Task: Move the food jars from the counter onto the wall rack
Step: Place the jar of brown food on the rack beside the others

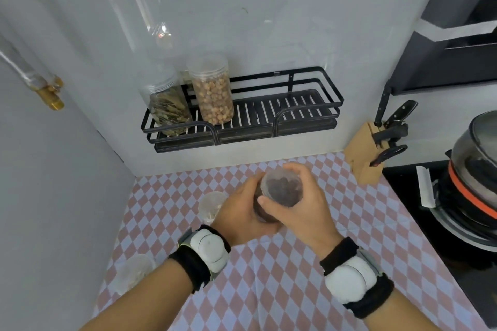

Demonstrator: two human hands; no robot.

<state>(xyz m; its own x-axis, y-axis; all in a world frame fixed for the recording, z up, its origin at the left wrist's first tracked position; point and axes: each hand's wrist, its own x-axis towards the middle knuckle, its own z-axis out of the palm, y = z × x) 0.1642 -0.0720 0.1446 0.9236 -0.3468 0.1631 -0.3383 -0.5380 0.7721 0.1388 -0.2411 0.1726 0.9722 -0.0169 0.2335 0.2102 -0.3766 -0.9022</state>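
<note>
A clear jar of dark food is held above the checkered counter, seen from the top. My left hand wraps its left side and my right hand grips its lid and right side. The black wall rack hangs on the wall beyond. In its left end stand a jar of dried leaves and a jar of chickpeas. Two more clear jars sit on the counter: one just left of my left hand, another at the lower left.
A wooden knife block with black handles stands at the counter's back right. A dark stove with a lidded pot lies to the right. A grey wall with a brass fitting closes the left side.
</note>
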